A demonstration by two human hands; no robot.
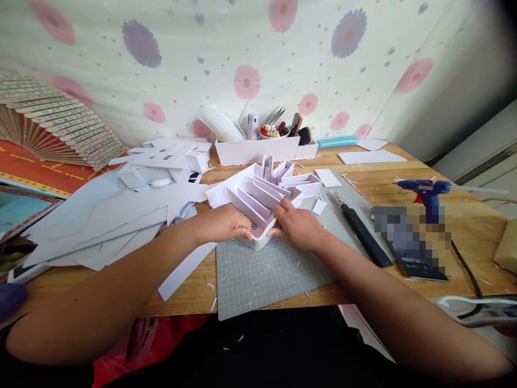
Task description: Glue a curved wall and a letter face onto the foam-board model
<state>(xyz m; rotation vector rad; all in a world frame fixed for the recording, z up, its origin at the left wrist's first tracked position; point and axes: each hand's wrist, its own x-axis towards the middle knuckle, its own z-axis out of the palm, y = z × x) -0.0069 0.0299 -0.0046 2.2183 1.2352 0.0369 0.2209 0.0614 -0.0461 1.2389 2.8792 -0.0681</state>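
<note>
While both your hands pinch the white paper model [264, 202] at its near corner on the cutting mat [266, 275], left hand [226, 223] and right hand [297, 226] closed on it, you're likely seating a strip; next needs steady pressure.
</note>
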